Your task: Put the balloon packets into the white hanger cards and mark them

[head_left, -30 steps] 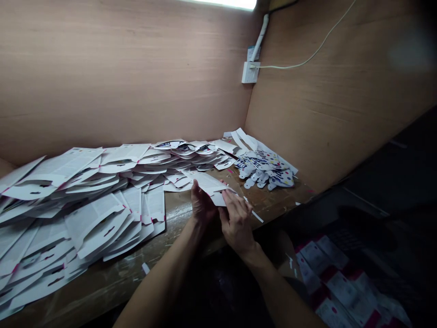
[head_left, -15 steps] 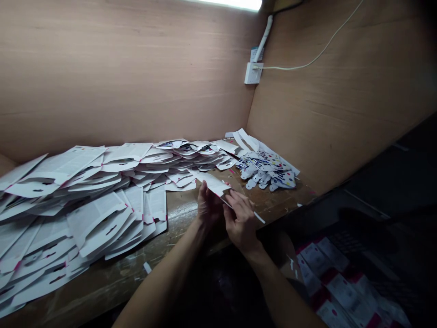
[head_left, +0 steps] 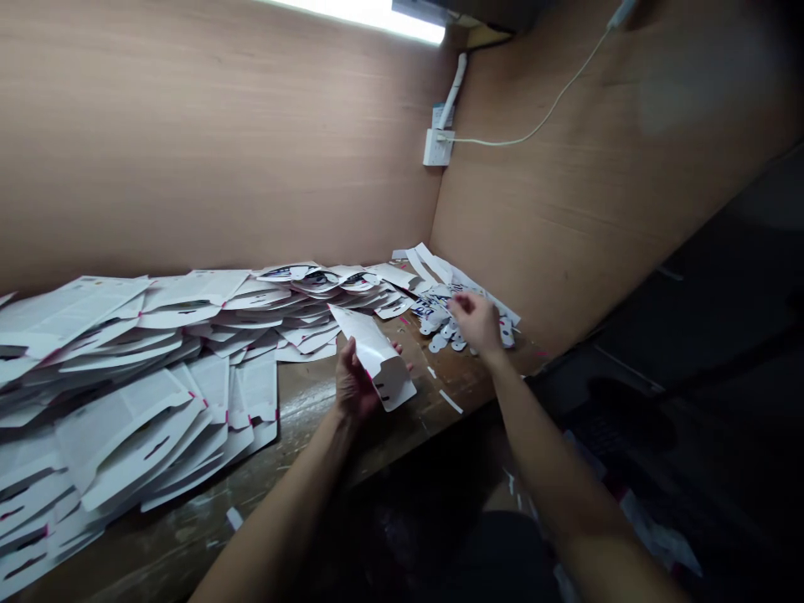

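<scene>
Your right hand (head_left: pixel 482 325) has moved off the white envelope (head_left: pixel 370 345) to the printed pieces (head_left: pixel 433 311); its fingers are bent, and whether they grip anything cannot be told. Your left hand (head_left: pixel 353 385) is clamped on the envelope, slotted flap towards you, over the table (head_left: pixel 307 410), right of the stacked envelopes (head_left: pixel 179 314).

A white paper sleeve (head_left: pixel 372 345) with a slotted flap at its near end is held in the left hand (head_left: pixel 357 383), bowed and slanted. White cards (head_left: pixel 433 316) printed in blue, with rounded tabs, are heaped farther right, partly hidden.
</scene>
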Available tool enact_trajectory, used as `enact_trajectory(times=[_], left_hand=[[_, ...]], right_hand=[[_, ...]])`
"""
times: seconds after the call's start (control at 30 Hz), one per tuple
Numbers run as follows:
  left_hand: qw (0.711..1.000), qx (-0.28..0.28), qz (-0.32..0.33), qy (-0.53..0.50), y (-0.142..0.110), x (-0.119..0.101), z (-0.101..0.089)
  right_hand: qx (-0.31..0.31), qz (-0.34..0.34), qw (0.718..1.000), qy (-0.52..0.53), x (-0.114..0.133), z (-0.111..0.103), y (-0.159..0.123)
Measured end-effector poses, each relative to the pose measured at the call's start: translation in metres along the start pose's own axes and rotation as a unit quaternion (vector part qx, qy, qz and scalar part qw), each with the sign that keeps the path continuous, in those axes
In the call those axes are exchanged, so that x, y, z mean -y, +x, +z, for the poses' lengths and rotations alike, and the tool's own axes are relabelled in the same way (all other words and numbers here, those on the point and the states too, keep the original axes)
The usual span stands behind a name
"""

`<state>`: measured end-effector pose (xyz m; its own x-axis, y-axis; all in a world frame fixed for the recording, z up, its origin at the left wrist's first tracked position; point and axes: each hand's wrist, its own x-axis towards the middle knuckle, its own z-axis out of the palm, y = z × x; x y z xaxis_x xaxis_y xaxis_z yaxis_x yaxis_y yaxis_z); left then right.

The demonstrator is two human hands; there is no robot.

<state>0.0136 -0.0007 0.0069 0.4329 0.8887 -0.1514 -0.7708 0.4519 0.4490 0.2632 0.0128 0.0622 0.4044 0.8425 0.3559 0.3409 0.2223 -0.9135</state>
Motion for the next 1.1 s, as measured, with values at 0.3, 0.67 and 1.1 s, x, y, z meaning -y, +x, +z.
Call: enact_trajectory(times=[0.3, 0.67, 1.1], left_hand=[[1.0, 0.01, 0.003, -0.003, 0.004, -0.006, -0.006], [0.995, 0.035, -0.077, -0.054, 0.002, -0.003, -0.008], [0.993, 0.043, -0.069, -0.082, -0.002, -0.003, -0.012]], right_hand=[[-0.079, 0.046, 0.991, -0.097, -0.033, 0.004, 0.095], [0.198, -0.228, 0.951, 0.072, -0.004, 0.0, -0.128], [0.076, -0.468, 0.88, -0.014, -0.021, 0.029, -0.15]])
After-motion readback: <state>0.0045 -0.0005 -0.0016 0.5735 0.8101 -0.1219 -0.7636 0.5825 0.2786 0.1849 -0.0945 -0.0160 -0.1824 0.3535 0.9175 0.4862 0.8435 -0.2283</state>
